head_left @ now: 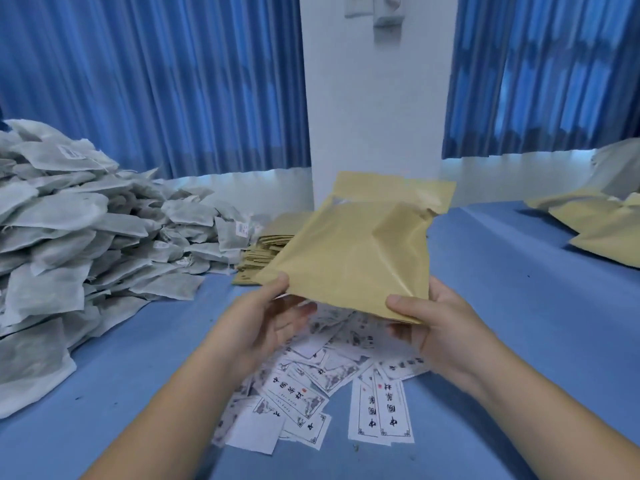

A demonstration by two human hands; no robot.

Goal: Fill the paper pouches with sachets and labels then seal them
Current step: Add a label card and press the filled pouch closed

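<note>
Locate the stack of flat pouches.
Head view, left of centre: the pouch stack lies on the blue table beside the sachet heap, partly behind the held pouch.

A small hand-packing workroom in a plain, office-like room: a long table under a blue cloth (519, 306) carries a big loose heap of grey-white filter-paper sachets (69, 237), a stack of flat tan kraft-paper pouches (263, 251), a scatter of white printed paper labels with black characters (301, 403) and, at the far right, another pile of tan paper pouches (595, 230). Behind the table, pleated blue curtains (156, 81) hang on either side of a white wall pillar (374, 116) that bears pale wall fittings (388, 12)
</note>
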